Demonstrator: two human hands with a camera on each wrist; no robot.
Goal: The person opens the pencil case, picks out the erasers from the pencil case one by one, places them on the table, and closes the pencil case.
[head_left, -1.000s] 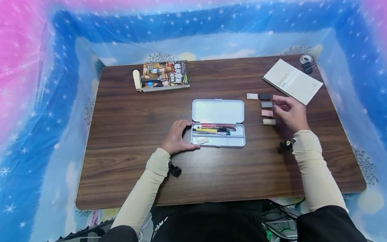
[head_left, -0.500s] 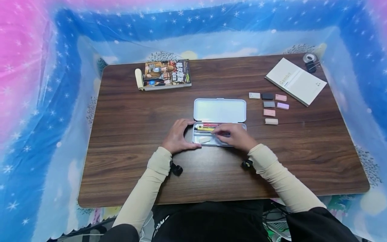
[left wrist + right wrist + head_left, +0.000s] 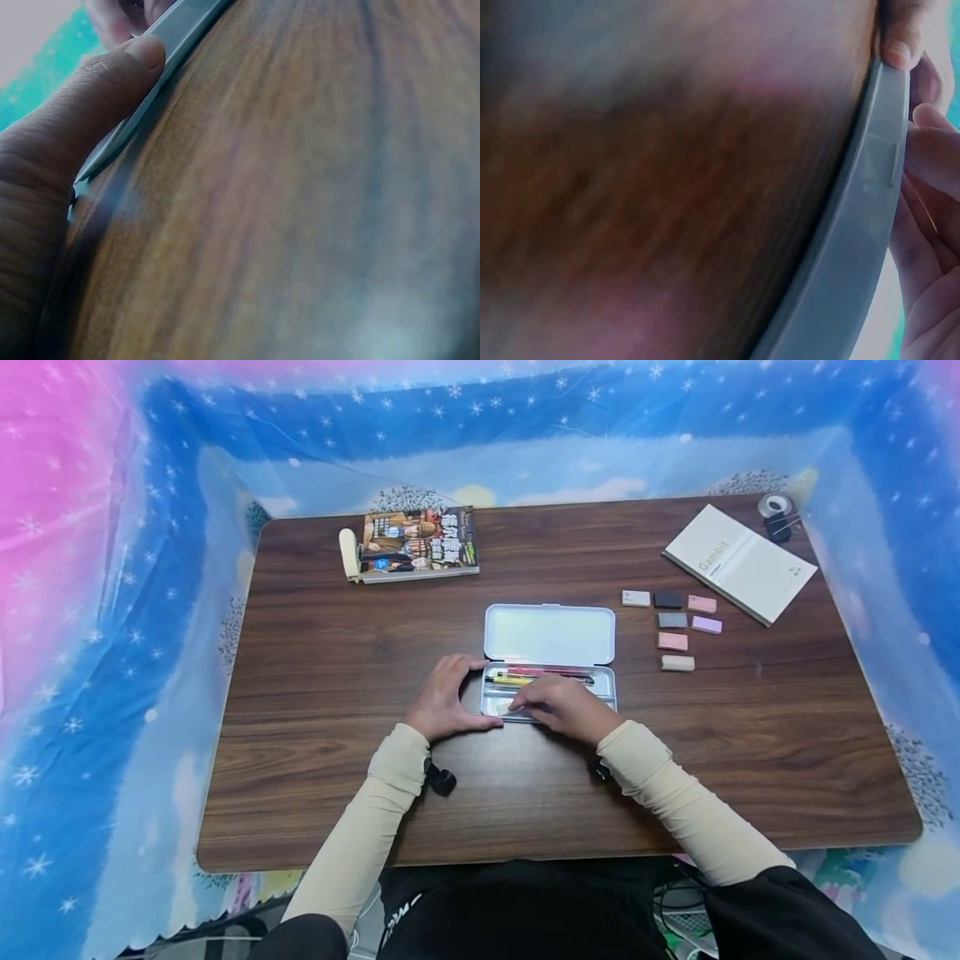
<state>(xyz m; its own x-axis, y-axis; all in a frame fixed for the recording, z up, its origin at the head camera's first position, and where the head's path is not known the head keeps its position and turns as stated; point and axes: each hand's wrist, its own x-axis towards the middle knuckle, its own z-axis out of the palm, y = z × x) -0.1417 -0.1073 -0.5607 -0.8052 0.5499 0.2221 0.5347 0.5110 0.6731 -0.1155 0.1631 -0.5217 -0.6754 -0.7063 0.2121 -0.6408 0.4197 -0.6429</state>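
A white pencil case lies with its lid laid back. My left hand grips its left end, thumb along the front edge and fingers at the back corner; in the left wrist view the thumb presses the case's wall. Several pens lie in the rear compartment. In the front compartment is a white eraser, partly covered by my right hand. That hand reaches in from the right, its fingertips right at the eraser; I cannot tell whether they pinch it. The right wrist view shows its fingers bent behind the case wall.
Several erasers stand grouped right of the case, among them a black one, a lavender one and a cream one. A pale Gambit book, tape roll and black clip lie back right; an illustrated book and cream stapler back left.
My right hand has left the eraser group, where the lavender eraser now shows, and moved left into the pencil case, then down from the pens to the white eraser. The left hand stays put.
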